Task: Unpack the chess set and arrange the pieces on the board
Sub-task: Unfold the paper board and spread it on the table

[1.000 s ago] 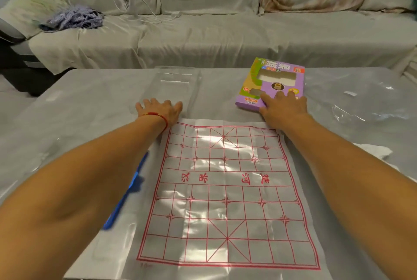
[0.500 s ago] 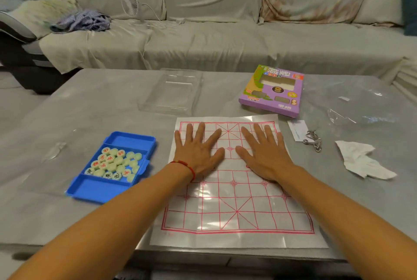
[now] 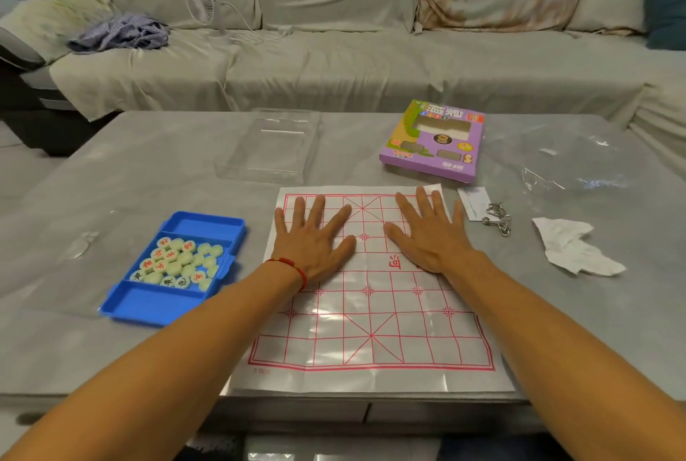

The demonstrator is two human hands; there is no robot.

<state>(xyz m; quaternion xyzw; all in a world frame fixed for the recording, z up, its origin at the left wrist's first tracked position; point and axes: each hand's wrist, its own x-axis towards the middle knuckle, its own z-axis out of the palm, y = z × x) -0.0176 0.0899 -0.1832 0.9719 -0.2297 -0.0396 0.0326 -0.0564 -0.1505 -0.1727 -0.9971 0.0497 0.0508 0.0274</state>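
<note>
A thin plastic board sheet with a red grid lies flat on the grey table, reaching its near edge. My left hand presses on the sheet's far left part with fingers spread flat. My right hand lies flat on the far right part, fingers straight. Left of the sheet stands a blue tray holding several pale green round chess pieces with red and black characters. No pieces stand on the sheet.
A clear plastic lid and a purple box lie beyond the sheet. To the right are a small card, metal rings, crumpled paper and clear wrap. A covered sofa runs behind the table.
Both hands came back from the far corners onto the sheet, then slid apart across its far half. The view pulled back, bringing the blue tray into sight.
</note>
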